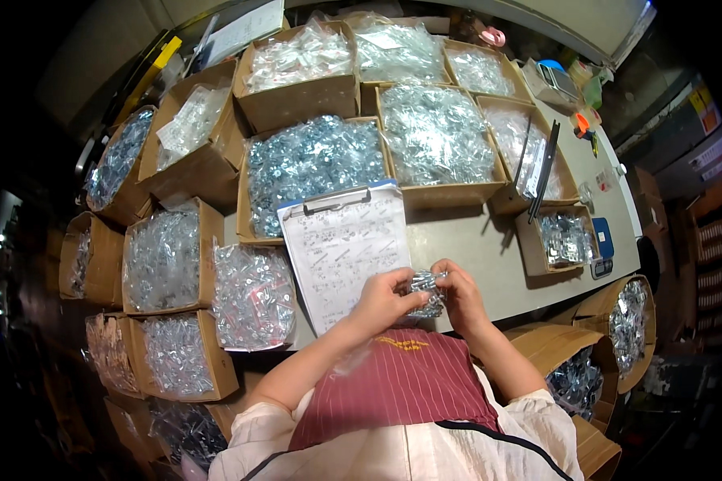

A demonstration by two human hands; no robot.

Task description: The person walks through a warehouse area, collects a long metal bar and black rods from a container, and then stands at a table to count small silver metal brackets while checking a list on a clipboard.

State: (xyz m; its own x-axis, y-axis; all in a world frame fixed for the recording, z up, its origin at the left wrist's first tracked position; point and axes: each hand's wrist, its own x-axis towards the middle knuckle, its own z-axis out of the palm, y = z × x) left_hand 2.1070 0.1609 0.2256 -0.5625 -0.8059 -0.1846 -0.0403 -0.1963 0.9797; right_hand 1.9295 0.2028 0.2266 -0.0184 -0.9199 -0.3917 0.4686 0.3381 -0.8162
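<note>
Just above the table's front edge, my left hand [379,304] is closed on a bunch of silvery metal fasteners [427,287] that look like bolts. My right hand [462,295] grips the same bunch from the other side, its fingers bent over the top. Whether a clear bag surrounds the bolts is too small to tell. Beside my left hand a clipboard [341,232] with a printed sheet lies tilted, its upper end against a carton of small bluish metal parts [317,160]. My left wrist is close to the clipboard's lower right corner.
Open cartons of bagged hardware [435,136] line the back and left. A bag of metal parts [254,297] sits left of the clipboard. On the right are a small carton [557,240], dark rods [544,172] and a blue device [602,240]. More cartons [565,353] stand below the table's right edge.
</note>
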